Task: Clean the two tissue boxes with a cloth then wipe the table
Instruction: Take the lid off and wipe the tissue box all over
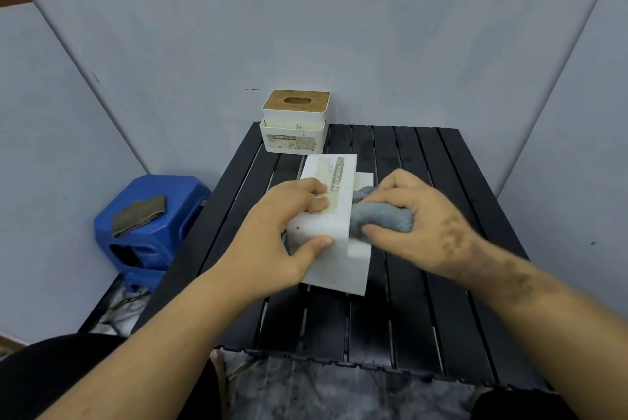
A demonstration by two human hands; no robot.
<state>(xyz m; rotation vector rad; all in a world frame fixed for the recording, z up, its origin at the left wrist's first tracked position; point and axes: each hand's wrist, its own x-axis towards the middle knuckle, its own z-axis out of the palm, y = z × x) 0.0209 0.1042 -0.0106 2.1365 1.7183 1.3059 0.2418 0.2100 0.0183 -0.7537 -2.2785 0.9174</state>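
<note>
Black slatted table (424, 283) between pale walls: left hand (282, 233) grips white tissue box (326, 236), right hand (418, 216) clutches grey cloth (380, 216).

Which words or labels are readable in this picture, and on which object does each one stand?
"TISSUE HOLDER": on the label of the white tissue box that the left hand holds; a finger covers part of it.
"TISSUE HOLDER": on the label of the wooden-lidded tissue box at the table's far edge; faint, partly guessed.
Smaller print on both labels: too blurred to read.
Gray cloth, right hand, blue stool: no text.
</note>
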